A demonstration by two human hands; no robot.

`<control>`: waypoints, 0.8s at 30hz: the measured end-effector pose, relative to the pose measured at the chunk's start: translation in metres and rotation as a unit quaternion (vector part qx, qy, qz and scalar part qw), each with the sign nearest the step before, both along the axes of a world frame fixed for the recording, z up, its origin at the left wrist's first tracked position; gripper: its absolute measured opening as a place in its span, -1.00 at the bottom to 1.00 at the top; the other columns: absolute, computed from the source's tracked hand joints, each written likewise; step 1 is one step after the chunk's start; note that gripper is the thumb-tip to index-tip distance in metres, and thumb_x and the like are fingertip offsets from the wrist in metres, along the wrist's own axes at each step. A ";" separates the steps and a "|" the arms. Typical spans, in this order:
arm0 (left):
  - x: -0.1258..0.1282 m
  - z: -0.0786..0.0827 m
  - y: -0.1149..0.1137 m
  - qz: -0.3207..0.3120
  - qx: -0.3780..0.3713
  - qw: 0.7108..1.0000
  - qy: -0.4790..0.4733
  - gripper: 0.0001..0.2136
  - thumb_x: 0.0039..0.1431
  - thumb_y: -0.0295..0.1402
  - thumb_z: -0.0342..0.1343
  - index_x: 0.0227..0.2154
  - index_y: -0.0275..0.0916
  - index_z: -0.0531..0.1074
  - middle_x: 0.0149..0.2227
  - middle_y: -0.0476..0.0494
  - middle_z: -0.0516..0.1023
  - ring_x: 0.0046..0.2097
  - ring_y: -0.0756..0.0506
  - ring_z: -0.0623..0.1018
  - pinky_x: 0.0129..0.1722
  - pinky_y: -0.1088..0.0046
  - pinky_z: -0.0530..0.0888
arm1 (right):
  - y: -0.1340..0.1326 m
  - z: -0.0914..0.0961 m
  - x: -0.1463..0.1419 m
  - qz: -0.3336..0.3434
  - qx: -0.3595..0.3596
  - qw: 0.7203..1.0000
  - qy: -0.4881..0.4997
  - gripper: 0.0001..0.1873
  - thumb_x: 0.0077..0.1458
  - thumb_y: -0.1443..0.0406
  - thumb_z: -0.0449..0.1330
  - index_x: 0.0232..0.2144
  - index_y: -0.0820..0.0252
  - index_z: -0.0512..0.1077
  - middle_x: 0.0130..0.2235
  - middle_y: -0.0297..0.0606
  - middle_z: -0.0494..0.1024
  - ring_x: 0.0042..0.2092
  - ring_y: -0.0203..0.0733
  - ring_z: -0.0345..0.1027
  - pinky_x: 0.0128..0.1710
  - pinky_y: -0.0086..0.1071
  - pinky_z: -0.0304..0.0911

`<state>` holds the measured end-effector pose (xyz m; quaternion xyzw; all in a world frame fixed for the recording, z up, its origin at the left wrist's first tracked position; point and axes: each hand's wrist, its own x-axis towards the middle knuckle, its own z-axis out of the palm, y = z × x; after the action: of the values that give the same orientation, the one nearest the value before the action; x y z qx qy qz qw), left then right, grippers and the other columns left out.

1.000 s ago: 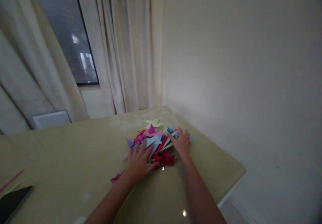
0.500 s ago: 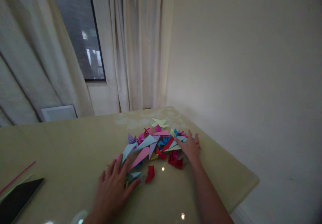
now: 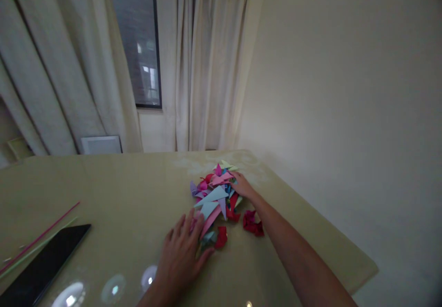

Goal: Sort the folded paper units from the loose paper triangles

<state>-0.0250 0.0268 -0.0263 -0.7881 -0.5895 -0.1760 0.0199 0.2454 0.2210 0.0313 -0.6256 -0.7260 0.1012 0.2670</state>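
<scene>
My left hand [image 3: 183, 249] lies nearest, fingers spread against the near left edge of the folded-paper heap [image 3: 211, 196] on the tabletop [image 3: 131, 192]. By its thumb is a red folded piece [image 3: 222, 237]; a crimson folded piece [image 3: 253, 224] sits apart to the right, beside my forearm. Farther off, my right hand [image 3: 242, 186] curves round the heap's far right side, thumb and fingers parted. I judge I'm gathering the pieces; drawing in the crimson one calls for a light inward sweep.

Table [image 3: 131, 182] (glossy) under folded papers [image 3: 211, 197]
</scene>
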 end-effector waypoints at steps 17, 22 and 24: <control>-0.017 0.008 0.016 -0.019 0.068 0.997 -0.030 -0.42 0.25 -0.51 0.07 0.32 -0.05 0.33 0.21 -0.25 0.53 0.18 -0.30 0.51 0.11 0.10 0.47 | -0.080 0.032 -0.051 0.250 -0.020 0.965 0.073 -0.54 0.37 0.30 0.06 0.25 0.17 0.44 0.22 -0.03 0.53 0.23 0.00 0.42 0.29 -0.06 0.27; -0.042 0.009 0.035 -0.033 0.086 0.984 -0.151 -0.50 0.28 -0.44 0.01 0.29 -0.19 0.31 0.19 -0.33 0.52 0.20 -0.32 0.51 0.15 0.07 0.50 | -0.167 0.017 -0.020 0.276 -0.009 0.959 -0.067 -0.16 0.15 -0.16 0.32 0.36 0.02 0.34 0.43 0.02 0.24 0.41 0.26 0.13 0.39 0.14 0.05; -0.049 0.011 0.042 -0.038 0.123 0.970 -0.206 -0.49 0.31 -0.34 0.00 0.32 -0.23 0.25 0.23 -0.38 0.47 0.25 -0.35 0.47 0.21 0.00 0.46 | -0.192 0.004 -0.015 0.325 -0.035 0.936 -0.129 -0.02 0.04 -0.27 0.34 0.41 -0.14 0.25 0.52 -0.08 0.06 0.49 0.33 -0.07 0.45 0.25 -0.19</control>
<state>-0.0741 0.0688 -0.0156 -0.7486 -0.5241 -0.4059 -0.0118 0.2308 0.0287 0.0348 -0.3725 -0.9137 0.1264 0.1018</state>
